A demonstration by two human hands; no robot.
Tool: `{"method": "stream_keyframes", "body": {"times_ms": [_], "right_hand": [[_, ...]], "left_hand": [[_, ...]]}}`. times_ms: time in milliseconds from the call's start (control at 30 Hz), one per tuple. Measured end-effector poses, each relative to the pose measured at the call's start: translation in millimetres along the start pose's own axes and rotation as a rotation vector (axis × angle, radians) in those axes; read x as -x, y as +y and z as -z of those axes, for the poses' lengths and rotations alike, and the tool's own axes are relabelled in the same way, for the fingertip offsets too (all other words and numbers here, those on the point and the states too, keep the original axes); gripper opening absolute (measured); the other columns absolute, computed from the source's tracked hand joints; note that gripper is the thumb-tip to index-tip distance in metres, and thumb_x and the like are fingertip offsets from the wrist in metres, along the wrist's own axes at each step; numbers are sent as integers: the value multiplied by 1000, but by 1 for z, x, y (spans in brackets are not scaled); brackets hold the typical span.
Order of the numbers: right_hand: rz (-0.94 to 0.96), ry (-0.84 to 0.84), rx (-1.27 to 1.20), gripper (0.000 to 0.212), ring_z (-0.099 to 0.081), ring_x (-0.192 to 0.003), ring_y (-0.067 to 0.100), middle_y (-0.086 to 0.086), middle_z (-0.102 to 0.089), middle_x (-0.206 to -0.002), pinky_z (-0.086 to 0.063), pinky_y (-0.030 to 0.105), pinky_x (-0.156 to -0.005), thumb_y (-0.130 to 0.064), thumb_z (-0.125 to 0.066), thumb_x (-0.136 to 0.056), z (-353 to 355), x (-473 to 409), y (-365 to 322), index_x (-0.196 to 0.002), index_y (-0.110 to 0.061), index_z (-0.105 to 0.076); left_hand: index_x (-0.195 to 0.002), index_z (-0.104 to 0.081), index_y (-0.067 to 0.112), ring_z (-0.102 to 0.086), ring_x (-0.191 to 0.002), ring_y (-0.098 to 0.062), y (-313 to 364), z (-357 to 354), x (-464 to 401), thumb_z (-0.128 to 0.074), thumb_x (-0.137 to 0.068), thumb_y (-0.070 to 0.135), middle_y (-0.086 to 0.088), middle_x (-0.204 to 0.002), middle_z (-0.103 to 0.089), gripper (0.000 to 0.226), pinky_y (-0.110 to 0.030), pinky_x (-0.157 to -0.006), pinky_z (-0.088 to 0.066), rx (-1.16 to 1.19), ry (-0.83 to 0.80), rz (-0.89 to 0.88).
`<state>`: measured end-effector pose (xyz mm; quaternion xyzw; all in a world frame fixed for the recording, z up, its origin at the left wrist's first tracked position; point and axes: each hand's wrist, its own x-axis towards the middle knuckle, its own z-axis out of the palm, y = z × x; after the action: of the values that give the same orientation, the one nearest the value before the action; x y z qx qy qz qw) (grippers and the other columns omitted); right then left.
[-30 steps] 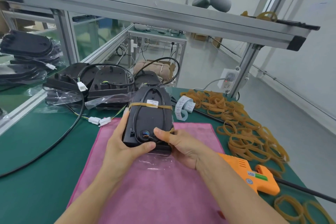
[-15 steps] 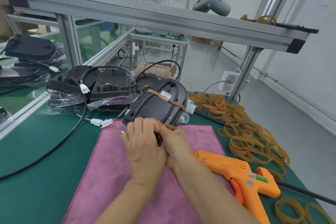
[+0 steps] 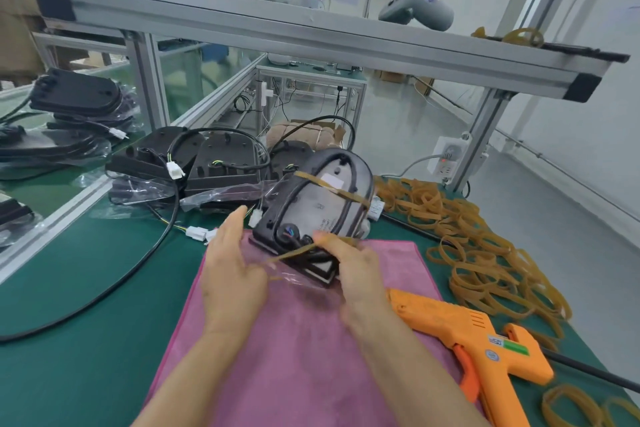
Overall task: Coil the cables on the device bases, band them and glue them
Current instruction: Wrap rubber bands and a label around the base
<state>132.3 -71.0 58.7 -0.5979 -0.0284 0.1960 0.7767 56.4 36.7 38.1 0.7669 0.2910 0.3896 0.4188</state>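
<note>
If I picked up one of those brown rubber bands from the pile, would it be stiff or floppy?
Probably floppy: the loose rubber bands sag in squashed loops. Likely stretchy too, since the band pulled between the left hand and right hand runs thin and straight. One more band hugs the device base.

Two bare forearms entered the view from the lower edge, each ending in a bare hand: the left hand (image 3: 232, 274) and the right hand (image 3: 358, 276). No sleeves, gloves, rings, watches or wristbands were visible on either limb (the upper arms lay outside the view). The fingers (image 3: 232, 222) of the left hand were uncovered to the tips, with short, unpainted nails where these showed. No markings or dressings appeared on either hand.
</note>
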Motion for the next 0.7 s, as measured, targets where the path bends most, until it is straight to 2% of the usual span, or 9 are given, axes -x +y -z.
{"method": "stream_keyframes", "body": {"times_ms": [100,200,267,333,433,500,567,600,700], "right_hand": [[73,-48,120,7,-65,-69,23,9,-71,-71,-52,36,-71,-10,-75,-63,17,-2,-6,-70,-8,-74],[61,-88,175,22,-62,-60,16,5,-67,-65,-49,27,-58,-17,-71,-52,27,-2,-10,-72,-8,-71],[26,-104,161,14,-62,-60,18,7,-66,-66,-49,26,-56,-12,-71,-57,30,0,-11,-71,-8,-70],[-61,-91,82,7,-62,-58,23,11,-66,-67,-51,28,-55,-6,-68,-64,31,2,-15,-60,-12,-70],[-171,-75,-36,18,-60,-48,24,10,-63,-60,-52,28,-47,-5,-62,-62,36,1,-25,-47,-16,-64],[-209,-113,-107,9,-60,-45,24,8,-62,-57,-52,27,-44,-10,-61,-54,42,4,-28,-46,-16,-61],[-241,-167,-111,4,-61,-45,23,7,-63,-56,-52,27,-45,-14,-61,-47,47,6,-32,-45,-17,-60],[-263,-201,-97,4,-62,-47,24,8,-64,-58,-52,27,-46,-15,-62,-44,49,7,-33,-48,-16,-61],[-318,-274,-15,40,-64,-60,29,14,-67,-75,-53,27,-52,-18,-65,-36,55,6,-35,-75,-11,-63]], "left_hand": [[-88,-70,42,-61,-84,18,3,19,-8,-39,-64,-24,22,-93,-69,77,-5,-65,-47,130,-146,79],[-63,-76,34,-63,-76,10,-1,29,-26,-43,-59,-20,16,-72,-73,63,-16,-67,-49,95,-271,90],[-54,-73,28,-62,-57,1,-4,29,-32,-42,-59,-23,5,-59,-71,60,-15,-51,-44,131,-321,102],[-55,-72,26,-58,-51,0,-6,26,-27,-46,-64,-27,5,-56,-69,60,-12,-48,-42,178,-387,100],[-90,-72,25,-61,-68,-1,-11,18,-5,-49,-79,-24,15,-72,-73,56,-11,-59,-46,271,-603,59],[-102,-72,16,-64,-81,-6,-15,14,7,-55,-87,-13,6,-89,-75,37,-18,-71,-51,306,-778,21],[-106,-71,8,-64,-99,-14,-18,17,12,-58,-89,-8,-3,-106,-72,27,-30,-87,-51,262,-824,-121],[-102,-72,7,-62,-101,-14,-18,19,11,-54,-89,-12,1,-108,-69,29,-32,-88,-50,170,-772,-286],[-80,-72,6,-52,-82,-12,-13,31,-6,-45,-79,-3,4,-95,-66,29,-37,-76,-39,-166,-477,-807]]}}
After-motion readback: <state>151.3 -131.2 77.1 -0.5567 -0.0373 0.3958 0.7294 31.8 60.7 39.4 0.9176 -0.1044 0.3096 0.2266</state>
